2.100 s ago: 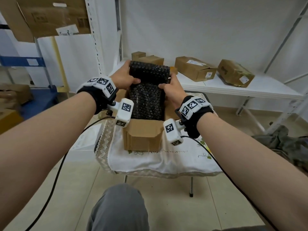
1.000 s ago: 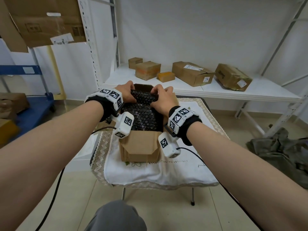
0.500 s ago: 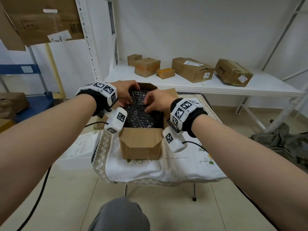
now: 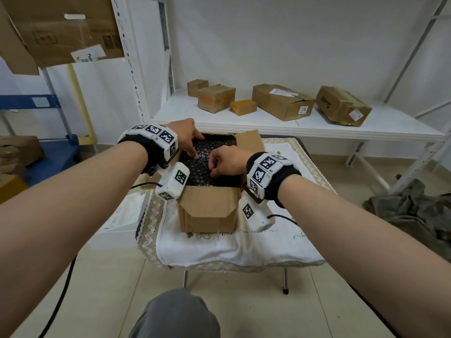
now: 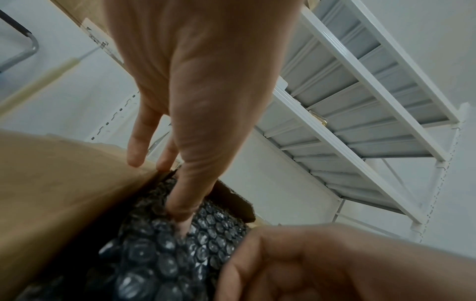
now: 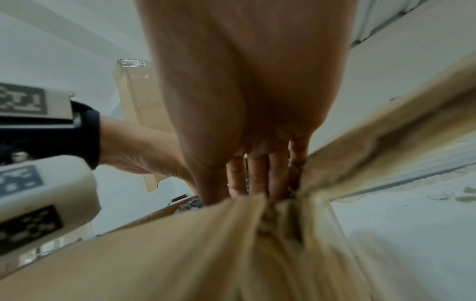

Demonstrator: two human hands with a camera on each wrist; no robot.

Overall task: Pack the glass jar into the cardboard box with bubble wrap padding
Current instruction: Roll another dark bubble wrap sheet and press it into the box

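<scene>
An open cardboard box [image 4: 207, 211] stands on a small cloth-covered table. Black bubble wrap [image 4: 202, 167] fills it to the rim; no jar shows, only wrap. My left hand [image 4: 195, 152] reaches in from the far left corner, its straight fingers pressing down on the wrap [image 5: 159, 254]. In the left wrist view the left hand [image 5: 182, 203] dents the bubbles beside the box wall [image 5: 51, 183]. My right hand [image 4: 220, 162] bends over the middle of the wrap. Its fingers [image 6: 257, 175] point down into the box beside the right flap [image 6: 360, 173].
The table's white cloth [image 4: 219, 247] hangs over the near edge. Behind it, a low white shelf [image 4: 305, 128] carries several cardboard boxes [image 4: 280, 101]. A crumpled dark cloth [image 4: 410, 211] lies on the floor at right, a blue rack [image 4: 36, 103] stands at left, and my knee [image 4: 175, 315] is below.
The black bubble wrap bundle, held above the box two seconds ago, has gone down into it. Both hands let go of its top and moved onto the wrap, pressing it down.
</scene>
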